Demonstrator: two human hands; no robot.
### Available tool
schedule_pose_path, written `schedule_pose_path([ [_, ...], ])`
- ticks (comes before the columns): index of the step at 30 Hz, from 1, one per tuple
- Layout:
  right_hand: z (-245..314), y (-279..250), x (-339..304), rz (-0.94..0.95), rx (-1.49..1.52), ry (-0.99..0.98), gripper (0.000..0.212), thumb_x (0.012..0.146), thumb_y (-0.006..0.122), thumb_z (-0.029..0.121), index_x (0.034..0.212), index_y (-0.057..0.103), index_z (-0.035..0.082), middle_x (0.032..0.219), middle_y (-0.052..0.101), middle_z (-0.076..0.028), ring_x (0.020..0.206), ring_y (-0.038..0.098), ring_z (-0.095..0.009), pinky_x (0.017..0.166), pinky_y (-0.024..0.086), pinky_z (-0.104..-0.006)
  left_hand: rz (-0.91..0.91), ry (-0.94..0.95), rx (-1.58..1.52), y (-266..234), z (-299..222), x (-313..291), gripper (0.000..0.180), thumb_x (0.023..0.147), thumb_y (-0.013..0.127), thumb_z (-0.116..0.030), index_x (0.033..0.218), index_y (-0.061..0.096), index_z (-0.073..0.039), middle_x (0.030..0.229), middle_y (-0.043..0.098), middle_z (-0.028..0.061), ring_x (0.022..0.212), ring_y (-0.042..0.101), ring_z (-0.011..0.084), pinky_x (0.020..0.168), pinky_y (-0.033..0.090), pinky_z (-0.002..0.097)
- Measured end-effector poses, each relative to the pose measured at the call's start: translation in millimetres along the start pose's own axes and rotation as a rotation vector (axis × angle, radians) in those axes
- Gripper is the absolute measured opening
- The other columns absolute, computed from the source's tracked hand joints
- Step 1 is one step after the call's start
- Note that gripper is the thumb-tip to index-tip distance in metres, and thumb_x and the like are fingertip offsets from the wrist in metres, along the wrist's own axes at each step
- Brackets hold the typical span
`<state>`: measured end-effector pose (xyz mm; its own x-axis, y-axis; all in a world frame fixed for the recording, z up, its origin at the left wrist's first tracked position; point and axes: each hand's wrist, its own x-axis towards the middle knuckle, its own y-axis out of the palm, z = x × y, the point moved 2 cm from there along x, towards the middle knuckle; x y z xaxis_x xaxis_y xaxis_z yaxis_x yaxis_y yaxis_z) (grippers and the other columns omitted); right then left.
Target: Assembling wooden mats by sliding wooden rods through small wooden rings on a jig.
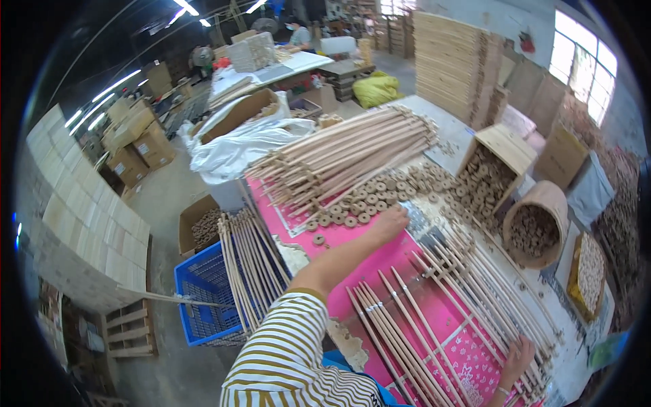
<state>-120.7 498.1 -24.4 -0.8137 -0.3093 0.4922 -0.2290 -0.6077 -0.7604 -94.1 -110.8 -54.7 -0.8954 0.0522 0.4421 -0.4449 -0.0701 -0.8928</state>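
- At far left I see a tall stack of pale wooden blocks (88, 197), with a slatted pallet (129, 332) on the floor near it.
- Next comes a blue plastic crate (193, 285); a batch of slim sticks (247, 261) leans in it. Just behind stands a cardboard box (192, 218) of small brown pieces.
- On the table, at its far side, I have a thick pile of wooden rods (352, 149).
- In front of that pile lie the loose brown discs (366, 203), each with a hole in the middle, spreading toward the right.
- My left hand (390, 225) reaches across the pink sheet (373, 261) to the near edge of these discs. Its fingers look bent and close together; I can't tell whether they hold a disc.
- Nearer me, several thin dowels (400, 332) lie side by side on the pink.
- To their right is a broad bundle of sticks (481, 298). My right hand (519, 358) rests on its near part, fingers curved over; I can't tell if they grip.
- Beyond the bundle, a tipped wooden box (505, 150) spills more discs, beside a round tub (547, 203) of brown pieces.
- Furthest right on the table sits a tray (578, 298) of small pale pieces.
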Motion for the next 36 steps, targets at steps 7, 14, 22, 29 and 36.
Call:
schedule_pose_path([
  [7, 54, -6, -65, 0.296, 0.149, -0.096, 0.029, 0.097, 0.075, 0.017, 0.124, 0.074, 0.007, 0.116, 0.073, -0.017, 0.11, 0.067, -0.034, 0.099, 0.052, -0.0427, -0.136, -0.269, -0.249, -31, -17, -7, 0.015, 0.091, 0.062, -0.014, 0.103, 0.067, -0.005, 0.097, 0.067, 0.015, 0.094, 0.067, 0.0337, 0.079, 0.056, 0.0446],
  [14, 116, -2, -103, 0.364, 0.048, -0.055, 0.026, 0.098, 0.071, 0.02, 0.12, 0.075, 0.006, 0.108, 0.072, -0.018, 0.106, 0.066, -0.035, 0.096, 0.052, -0.0437, -0.322, -0.57, -0.641, -92, -59, -91, 0.014, 0.096, 0.064, -0.016, 0.101, 0.071, -0.005, 0.095, 0.067, 0.0164, 0.091, 0.068, 0.0366, 0.081, 0.054, 0.0465],
  [22, 78, 17, -111, 0.482, 0.263, 0.28, 0.016, 0.095, 0.072, 0.013, 0.107, 0.074, 0.002, 0.102, 0.07, -0.017, 0.095, 0.065, -0.031, 0.088, 0.05, -0.042, -0.372, -0.746, -0.947, -92, -77, -166, 0.022, 0.091, 0.07, -0.013, 0.111, 0.075, -0.005, 0.098, 0.072, 0.0129, 0.093, 0.071, 0.026, 0.084, 0.056, 0.0397],
  [29, 106, 23, -98, 0.352, 0.296, 0.186, 0.02, 0.095, 0.074, 0.02, 0.095, 0.07, 0.0, 0.082, 0.065, -0.016, 0.073, 0.063, -0.029, 0.068, 0.049, -0.0404, -0.374, -0.714, -1.012, -132, -48, -170, 0.018, 0.095, 0.068, -0.005, 0.111, 0.077, -0.004, 0.096, 0.071, 0.005, 0.087, 0.068, 0.0145, 0.078, 0.055, 0.0299],
  [36, 115, 11, -102, 0.308, 0.432, 0.318, 0.011, 0.096, 0.071, 0.01, 0.099, 0.07, -0.001, 0.085, 0.065, -0.01, 0.075, 0.065, -0.018, 0.069, 0.051, -0.0325, -0.282, -0.781, -1.249, -96, -64, -144, 0.022, 0.096, 0.068, 0.0, 0.117, 0.073, 0.002, 0.106, 0.067, 0.0073, 0.088, 0.072, 0.015, 0.076, 0.06, 0.0262],
])
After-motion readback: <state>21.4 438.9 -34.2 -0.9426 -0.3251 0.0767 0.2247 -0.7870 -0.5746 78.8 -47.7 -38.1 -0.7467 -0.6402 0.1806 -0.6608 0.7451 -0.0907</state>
